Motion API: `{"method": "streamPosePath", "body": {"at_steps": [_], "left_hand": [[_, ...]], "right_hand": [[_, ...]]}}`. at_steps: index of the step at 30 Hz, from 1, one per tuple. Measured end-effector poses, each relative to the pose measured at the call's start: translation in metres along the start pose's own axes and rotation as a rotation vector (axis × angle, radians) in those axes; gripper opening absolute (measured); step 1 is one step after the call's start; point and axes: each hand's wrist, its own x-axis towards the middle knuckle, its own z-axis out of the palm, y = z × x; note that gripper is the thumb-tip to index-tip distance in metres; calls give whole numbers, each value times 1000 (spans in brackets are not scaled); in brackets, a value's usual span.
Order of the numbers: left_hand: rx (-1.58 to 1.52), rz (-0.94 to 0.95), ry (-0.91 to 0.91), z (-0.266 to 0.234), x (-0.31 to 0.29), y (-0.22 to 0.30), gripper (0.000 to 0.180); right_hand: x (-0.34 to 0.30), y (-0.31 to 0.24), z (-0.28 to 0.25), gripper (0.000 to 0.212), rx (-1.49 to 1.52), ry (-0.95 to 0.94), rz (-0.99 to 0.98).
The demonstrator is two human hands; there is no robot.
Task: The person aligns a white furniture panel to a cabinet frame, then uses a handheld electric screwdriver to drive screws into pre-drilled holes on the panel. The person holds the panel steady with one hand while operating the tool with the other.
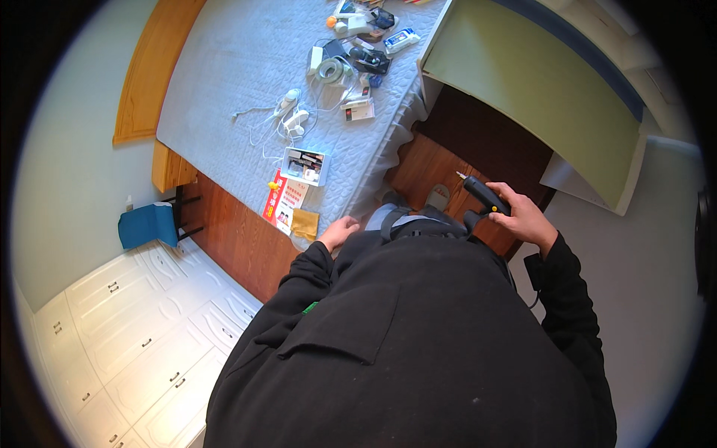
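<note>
Person in a black top (441,351) stands at the corner of a bed spread with a pale blue quilted cover (216,82), a black handheld power tool (485,193) gripped in the right hand (525,218). Fingers and thumb are closed around the tool's rear end, beside an orange-yellow button, while its slim metallic tip points up and to the left, above the wooden floor (243,246) and clear of the bed. The left hand (341,233) hangs by the bed's near corner, fingers loosely curled, with nothing visible in its grasp; whether it touches the cover cannot be told.

Nearest that hand lie a mustard-yellow cloth (304,223) and a red-and-white printed sheet (274,200), with a small yellow object (273,185) on the sheet's edge. Just beyond, a white open box (323,170) holds an assortment of small items. Farther up the bed, white cables (261,134) trail toward a roll of tape (321,73) and a blue-and-white packet (402,40). A slipper (438,196) shows on the floor; white cabinets (142,328) line the lower left, near a teal-covered stool (148,225).
</note>
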Motion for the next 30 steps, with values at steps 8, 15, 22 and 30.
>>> {"method": "streamPosePath", "body": {"at_steps": [8,15,22,30], "left_hand": [[-35,-30,-4,0,1,1,43],[12,-2,-2,-4,9,5,42],[21,21,-35,-13,32,13,41],[50,19,-81,-45,84,36,40]], "right_hand": [[1,-3,-2,61,-7,-15,-12],[1,-5,-7,61,-27,-13,51],[3,-12,-13,61,-34,21,59],[30,-28,-31,61,-46,21,176]]}}
